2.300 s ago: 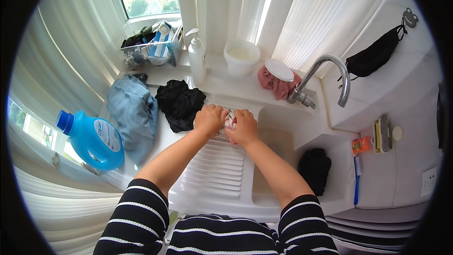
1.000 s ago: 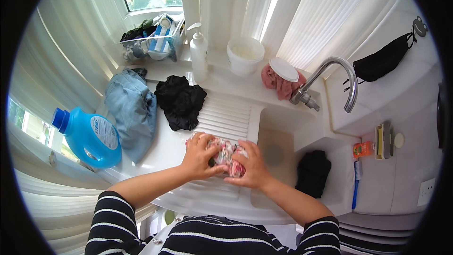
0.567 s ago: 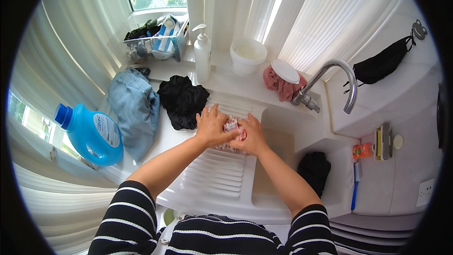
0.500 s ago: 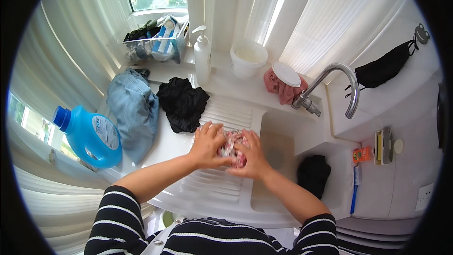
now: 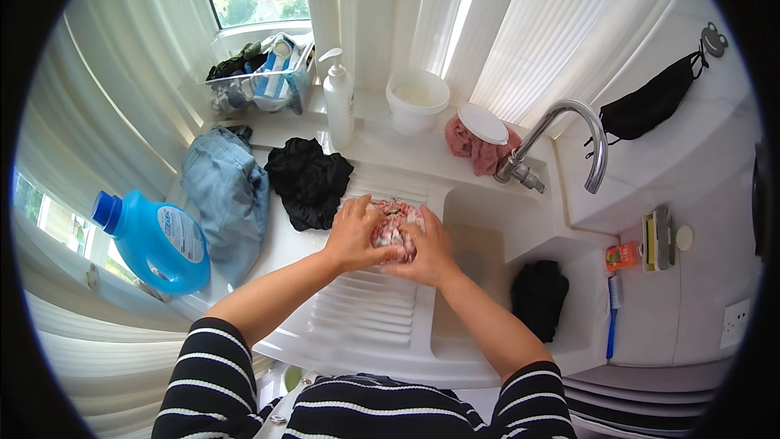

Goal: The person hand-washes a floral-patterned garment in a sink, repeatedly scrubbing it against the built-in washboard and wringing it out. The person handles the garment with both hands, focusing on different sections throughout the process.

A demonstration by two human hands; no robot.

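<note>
Between my two hands is a bunched-up wet cloth (image 5: 396, 219), patterned in red, pink and white. My left hand (image 5: 354, 236) grips it from the left, fingers curled over its edge. From the right my right hand (image 5: 426, 248) closes round the other side, thumb across the front. The cloth is pressed on the ribbed washboard (image 5: 366, 309) of a white sink unit, at the left edge of the basin (image 5: 470, 276), which holds some cloudy water. A crumpled black garment (image 5: 309, 183) lies just beyond my left hand.
Light-blue denim (image 5: 223, 195) and a blue detergent jug (image 5: 154, 240) are at the left. Behind stand a pump bottle (image 5: 338, 106), a white tub (image 5: 417, 102) and a pink cloth (image 5: 463, 142). A chrome faucet (image 5: 597, 146) arches over the right; black cloth (image 5: 539, 297) lies beside the basin.
Both hands have pushed the patterned cloth slightly farther up the washboard, still gripping it. The whole view has shifted a little.
</note>
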